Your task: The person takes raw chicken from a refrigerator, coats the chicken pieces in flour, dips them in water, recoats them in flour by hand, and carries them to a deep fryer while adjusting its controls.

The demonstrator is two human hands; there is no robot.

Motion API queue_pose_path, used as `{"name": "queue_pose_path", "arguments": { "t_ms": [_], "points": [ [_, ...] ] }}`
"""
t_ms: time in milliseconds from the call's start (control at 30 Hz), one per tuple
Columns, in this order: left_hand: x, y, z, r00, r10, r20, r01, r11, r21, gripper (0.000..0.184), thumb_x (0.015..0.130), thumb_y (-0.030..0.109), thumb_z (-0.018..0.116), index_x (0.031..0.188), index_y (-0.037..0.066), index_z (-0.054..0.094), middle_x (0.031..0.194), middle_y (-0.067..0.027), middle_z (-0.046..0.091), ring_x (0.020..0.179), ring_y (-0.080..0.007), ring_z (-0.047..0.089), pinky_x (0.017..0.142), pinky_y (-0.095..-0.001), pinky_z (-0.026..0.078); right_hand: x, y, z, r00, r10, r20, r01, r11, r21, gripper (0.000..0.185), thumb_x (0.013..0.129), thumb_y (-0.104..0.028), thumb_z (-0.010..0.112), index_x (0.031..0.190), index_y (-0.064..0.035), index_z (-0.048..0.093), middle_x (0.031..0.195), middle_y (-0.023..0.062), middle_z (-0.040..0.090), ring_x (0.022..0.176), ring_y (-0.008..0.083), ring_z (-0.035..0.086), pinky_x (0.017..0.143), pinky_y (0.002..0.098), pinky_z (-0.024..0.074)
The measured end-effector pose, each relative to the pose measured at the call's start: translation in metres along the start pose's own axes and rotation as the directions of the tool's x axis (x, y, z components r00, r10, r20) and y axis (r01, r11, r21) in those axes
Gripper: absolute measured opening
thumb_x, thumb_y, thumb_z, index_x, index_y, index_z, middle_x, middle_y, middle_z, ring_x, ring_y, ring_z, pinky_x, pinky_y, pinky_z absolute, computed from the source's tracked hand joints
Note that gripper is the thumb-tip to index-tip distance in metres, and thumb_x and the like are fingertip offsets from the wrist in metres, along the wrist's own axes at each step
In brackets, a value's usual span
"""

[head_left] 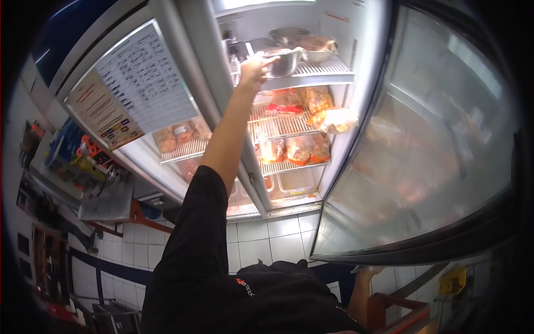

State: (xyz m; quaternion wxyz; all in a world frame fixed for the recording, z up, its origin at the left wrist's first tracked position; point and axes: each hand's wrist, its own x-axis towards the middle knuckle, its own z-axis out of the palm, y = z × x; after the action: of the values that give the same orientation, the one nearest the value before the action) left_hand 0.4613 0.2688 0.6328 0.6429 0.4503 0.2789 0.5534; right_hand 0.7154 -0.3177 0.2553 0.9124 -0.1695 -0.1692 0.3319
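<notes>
My left hand [256, 71] reaches up to the top shelf of the open glass-door fridge. Its fingers are at the rim of a metal pot [285, 64] and look closed on its near left side. A short white stick [249, 49] stands up just above the hand; what it belongs to is hidden. Low at the right, my right hand [368, 273] is beside the bottom edge of the swung-out glass door [411, 167]. Its fingers are small and partly hidden, so I cannot make out whether they grip anything.
Bowls, one with food in it [318, 49], stand behind the pot. Bagged food [297, 149] lies on wire shelves below, with a pale bag [340, 119] jutting forward. Left is a second door with posted sheets [144, 78]. A metal table [108, 203] stands farther left.
</notes>
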Motion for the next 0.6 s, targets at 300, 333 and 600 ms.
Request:
{"name": "queue_pose_path", "arguments": {
  "t_ms": [300,333,600],
  "points": [
    [-0.222,-0.019,-0.045,0.902,0.405,0.148,-0.395,0.639,0.660,0.021,0.092,0.024,0.066,0.098,0.003,0.066,0.091,-0.0081,0.068,0.093,-0.0225,0.065,0.083,-0.0396,0.051,0.043,0.124,0.023,0.699,-0.216,0.681,0.712,0.293,-0.638,0.067,0.099,-0.058,0.052,0.133,-0.0007,0.059,0.123,0.0197,0.064,0.106,0.0344,0.063,0.092,0.0495,0.0542],
    [-0.276,-0.018,-0.070,0.954,0.288,0.077,-0.285,0.802,0.525,0.022,0.096,0.025,0.065,0.103,0.004,0.063,0.090,-0.0063,0.065,0.083,-0.0152,0.062,0.074,-0.0345,0.050,0.053,0.159,0.031,0.851,-0.080,0.519,0.494,0.457,-0.739,0.061,0.098,-0.052,0.056,0.130,-0.0001,0.060,0.122,0.0193,0.063,0.103,0.0336,0.064,0.088,0.0458,0.0552],
    [-0.519,-0.147,-0.252,0.694,0.090,-0.715,0.236,0.909,0.344,0.038,0.099,0.035,0.066,0.114,0.000,0.065,0.090,-0.0062,0.067,0.077,-0.0119,0.059,0.064,-0.0297,0.046,0.039,0.226,0.198,0.850,0.347,-0.397,-0.525,0.484,-0.700,0.034,0.094,-0.025,0.062,0.123,-0.0073,0.062,0.108,0.0095,0.063,0.088,0.0207,0.062,0.067,0.0299,0.0515]
  ]
}}
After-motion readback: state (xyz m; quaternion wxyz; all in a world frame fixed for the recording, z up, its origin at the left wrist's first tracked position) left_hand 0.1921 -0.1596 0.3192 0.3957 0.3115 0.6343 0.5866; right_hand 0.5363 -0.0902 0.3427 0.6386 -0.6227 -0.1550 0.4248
